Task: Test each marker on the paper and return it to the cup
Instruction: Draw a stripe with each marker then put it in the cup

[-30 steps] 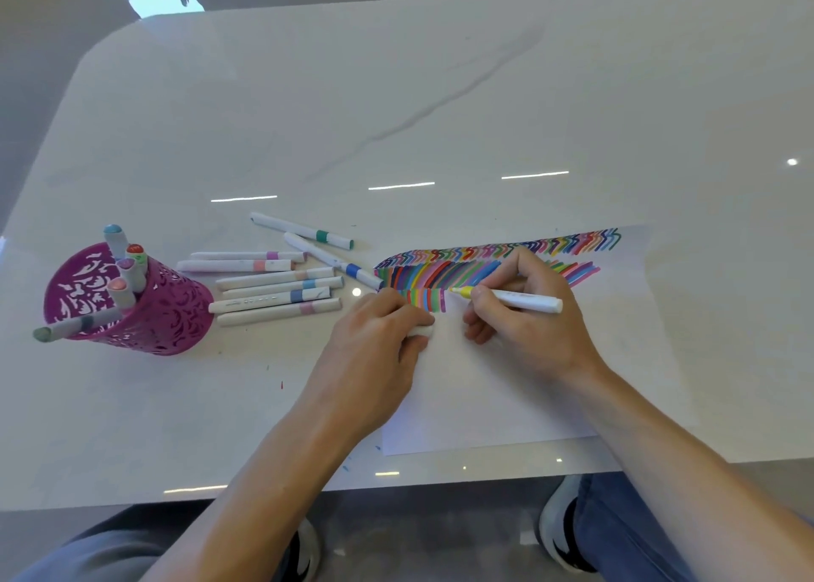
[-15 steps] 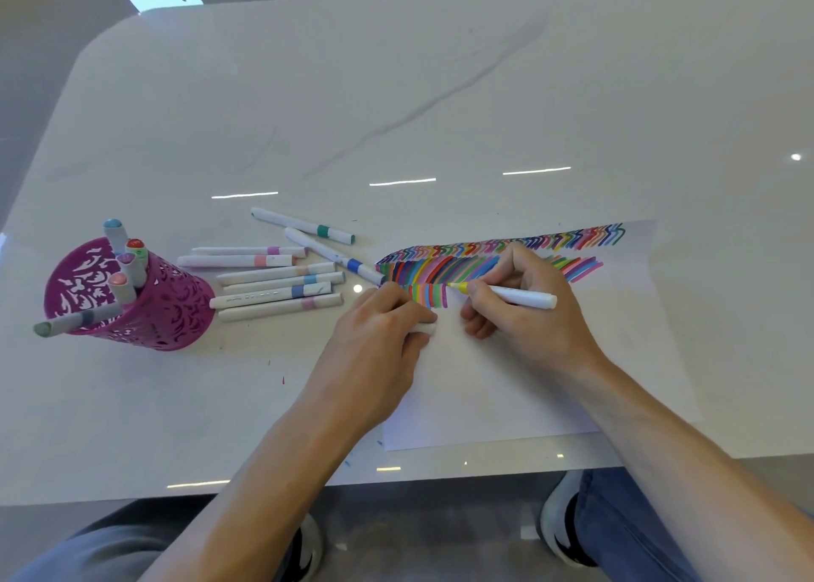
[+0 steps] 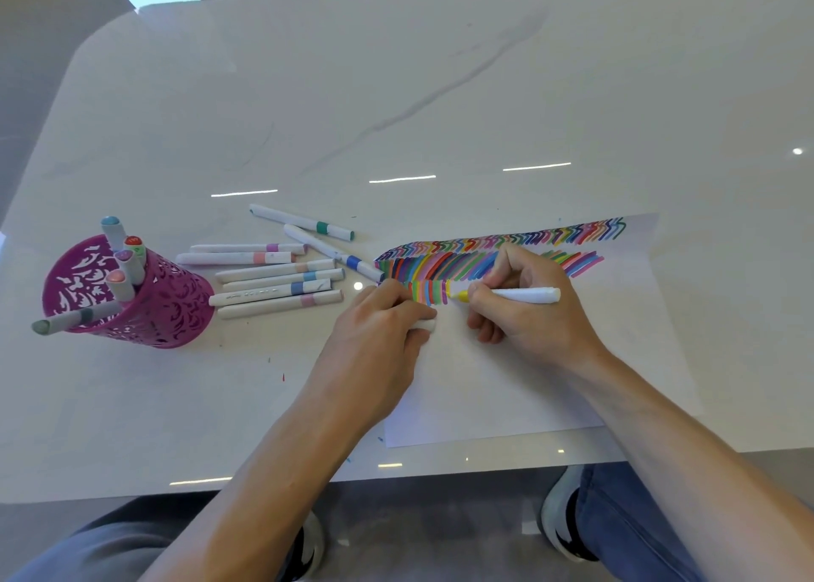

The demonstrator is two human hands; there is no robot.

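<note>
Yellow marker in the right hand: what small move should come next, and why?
Probably draw a short yellow stroke. The right hand holds the yellow marker uncapped, its tip on the paper at the end of the lower row of stripes, while the left hand grips what looks like its cap.

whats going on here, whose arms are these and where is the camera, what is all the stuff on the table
There is no machine: these are a person's two bare arms, filmed by one wide-angle camera worn on their head, looking down over a white table. The right hand holds a yellow marker, its tip on a sheet of paper already covered in rows of coloured test strokes. The left hand rests at the paper's edge, closed around a small white piece, probably the marker's cap. To the left, eight capped markers lie loose on the table, and a pink cut-out cup holds five more.
</note>
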